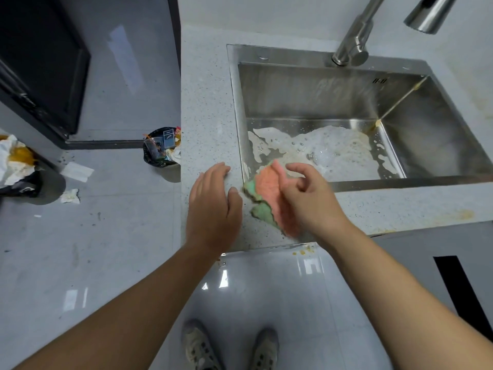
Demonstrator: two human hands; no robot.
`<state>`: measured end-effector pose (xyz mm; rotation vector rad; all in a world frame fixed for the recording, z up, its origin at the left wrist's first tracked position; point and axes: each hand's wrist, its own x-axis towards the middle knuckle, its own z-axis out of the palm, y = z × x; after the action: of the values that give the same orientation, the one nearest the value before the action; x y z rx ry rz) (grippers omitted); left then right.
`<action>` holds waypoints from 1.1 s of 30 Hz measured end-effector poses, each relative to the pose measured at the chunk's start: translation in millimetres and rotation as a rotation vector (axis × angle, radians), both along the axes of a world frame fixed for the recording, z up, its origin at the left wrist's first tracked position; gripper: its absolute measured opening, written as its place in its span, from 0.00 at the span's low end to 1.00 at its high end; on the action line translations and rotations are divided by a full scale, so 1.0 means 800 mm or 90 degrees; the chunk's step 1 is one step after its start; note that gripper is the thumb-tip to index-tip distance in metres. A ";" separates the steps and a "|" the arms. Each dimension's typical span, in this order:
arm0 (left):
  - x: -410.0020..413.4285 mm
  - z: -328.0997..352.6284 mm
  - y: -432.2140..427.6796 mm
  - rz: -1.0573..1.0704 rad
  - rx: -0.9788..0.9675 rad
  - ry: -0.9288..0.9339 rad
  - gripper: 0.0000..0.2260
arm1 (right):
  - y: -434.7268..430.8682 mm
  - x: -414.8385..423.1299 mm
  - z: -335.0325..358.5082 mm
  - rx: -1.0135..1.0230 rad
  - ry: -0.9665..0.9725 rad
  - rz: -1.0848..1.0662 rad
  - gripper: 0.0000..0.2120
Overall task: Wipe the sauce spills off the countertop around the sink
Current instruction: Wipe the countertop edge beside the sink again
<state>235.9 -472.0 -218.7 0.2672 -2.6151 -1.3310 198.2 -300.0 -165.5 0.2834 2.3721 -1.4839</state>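
Observation:
An orange and green cloth (266, 190) lies over the front left corner of the steel sink (293, 89), partly on the speckled countertop (208, 108). My right hand (312, 201) grips the cloth from the right, with thumb and forefinger curled above it. My left hand (213, 204) rests flat on the countertop just left of the cloth. Yellowish sauce smears (464, 214) show on the front strip of countertop to the right, and sauce drips (302, 252) sit at the counter's front edge. The cloth looks blurred.
Foam (333, 150) covers the sink bottom. The faucet (352, 36) rises behind the sink. A black bin (162, 148) full of rubbish stands on the floor at left, near a rubbish bag (16, 166) and scraps of paper (77, 170).

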 end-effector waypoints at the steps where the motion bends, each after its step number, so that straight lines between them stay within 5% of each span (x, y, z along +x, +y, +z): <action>1: 0.000 0.000 0.000 0.002 -0.003 0.000 0.25 | 0.004 -0.001 -0.009 0.170 0.059 0.053 0.21; 2: 0.000 0.000 0.000 0.001 -0.005 -0.001 0.24 | 0.007 -0.001 -0.014 0.302 0.153 0.084 0.22; 4: -0.001 0.000 0.000 -0.001 -0.005 0.002 0.24 | 0.010 0.004 -0.022 0.344 0.291 0.185 0.19; 7: -0.001 0.000 0.000 0.002 -0.008 0.007 0.24 | 0.005 0.030 -0.047 0.420 0.305 0.434 0.26; 9: -0.001 0.000 0.000 0.003 -0.003 0.008 0.23 | 0.001 0.041 -0.056 0.439 0.332 0.464 0.30; 13: -0.002 -0.002 -0.001 0.000 -0.009 0.015 0.23 | -0.008 0.038 -0.050 0.499 0.392 0.406 0.24; 19: 0.000 0.000 -0.003 -0.016 -0.014 0.013 0.24 | 0.062 0.026 -0.060 0.621 0.317 0.071 0.20; 25: -0.003 -0.003 0.000 -0.011 -0.026 0.020 0.24 | -0.042 0.047 -0.065 0.449 0.397 0.273 0.14; 30: -0.002 -0.007 0.000 -0.023 -0.045 0.023 0.23 | 0.070 0.021 -0.059 0.618 0.365 0.064 0.15; 33: -0.003 -0.008 0.001 -0.017 -0.053 0.020 0.23 | 0.025 0.032 -0.063 0.569 0.340 0.058 0.14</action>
<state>233.6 -471.1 -224.7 0.1967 -2.6494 -1.2201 223.5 -279.9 -215.6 -0.0432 3.2991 -0.3804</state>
